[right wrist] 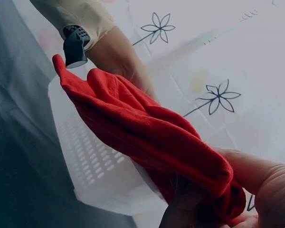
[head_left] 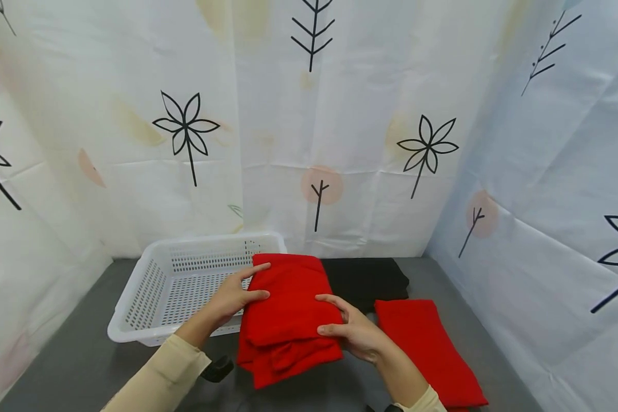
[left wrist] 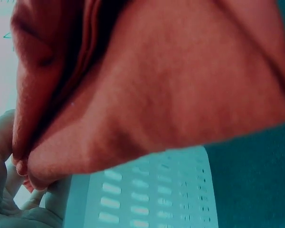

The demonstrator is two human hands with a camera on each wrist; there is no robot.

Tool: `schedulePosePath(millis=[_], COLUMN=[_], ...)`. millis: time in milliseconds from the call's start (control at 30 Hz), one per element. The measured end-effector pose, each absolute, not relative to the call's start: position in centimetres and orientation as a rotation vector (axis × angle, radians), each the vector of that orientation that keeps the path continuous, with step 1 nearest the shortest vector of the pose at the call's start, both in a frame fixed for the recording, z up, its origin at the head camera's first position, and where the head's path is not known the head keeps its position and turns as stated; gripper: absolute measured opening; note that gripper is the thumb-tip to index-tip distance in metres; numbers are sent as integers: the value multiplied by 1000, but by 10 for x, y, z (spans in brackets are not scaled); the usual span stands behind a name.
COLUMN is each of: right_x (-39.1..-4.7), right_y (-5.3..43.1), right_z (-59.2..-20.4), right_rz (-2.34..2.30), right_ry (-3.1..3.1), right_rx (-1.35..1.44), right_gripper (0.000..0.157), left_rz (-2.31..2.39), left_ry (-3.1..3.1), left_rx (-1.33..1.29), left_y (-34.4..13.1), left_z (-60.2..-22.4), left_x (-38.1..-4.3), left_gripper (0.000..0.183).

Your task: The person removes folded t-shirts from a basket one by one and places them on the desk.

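A folded red cloth [head_left: 290,312] is held up in front of me, between both hands, over the table and the right edge of a white basket. My left hand [head_left: 233,294] grips its left side, thumb on top. On the opposite side my right hand [head_left: 357,329] holds the cloth with the thumb above and other fingers partly hidden beneath. Thick, loose folds of the red cloth [right wrist: 147,128] show from the side in the right wrist view. In the left wrist view the cloth [left wrist: 171,80] fills most of the picture.
The white perforated basket [head_left: 134,303] stands at the left back. A folded black cloth [head_left: 365,280] lies at the back right, with another folded red cloth [head_left: 427,349] in front of it. Printed white curtains [head_left: 371,217] enclose the grey table [head_left: 46,366].
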State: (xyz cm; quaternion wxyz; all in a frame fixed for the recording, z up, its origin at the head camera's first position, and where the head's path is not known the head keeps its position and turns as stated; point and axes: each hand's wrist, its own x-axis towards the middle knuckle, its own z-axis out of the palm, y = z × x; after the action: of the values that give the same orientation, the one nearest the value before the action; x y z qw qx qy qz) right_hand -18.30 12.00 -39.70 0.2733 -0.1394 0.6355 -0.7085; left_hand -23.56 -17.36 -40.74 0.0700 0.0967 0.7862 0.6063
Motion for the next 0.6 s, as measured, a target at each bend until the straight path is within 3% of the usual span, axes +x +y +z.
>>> schedulePosePath(millis=[600], right_x=[-168], right_y=[162], right_z=[-399], right_rz=[-1903], right_ry=[1734], right_rx=[-317], right_gripper=[69], left_rz=[1686], left_ry=[2555], left_rx=[381], left_y=[-126], left_z=[-403], left_x=[-231], left_gripper=[62])
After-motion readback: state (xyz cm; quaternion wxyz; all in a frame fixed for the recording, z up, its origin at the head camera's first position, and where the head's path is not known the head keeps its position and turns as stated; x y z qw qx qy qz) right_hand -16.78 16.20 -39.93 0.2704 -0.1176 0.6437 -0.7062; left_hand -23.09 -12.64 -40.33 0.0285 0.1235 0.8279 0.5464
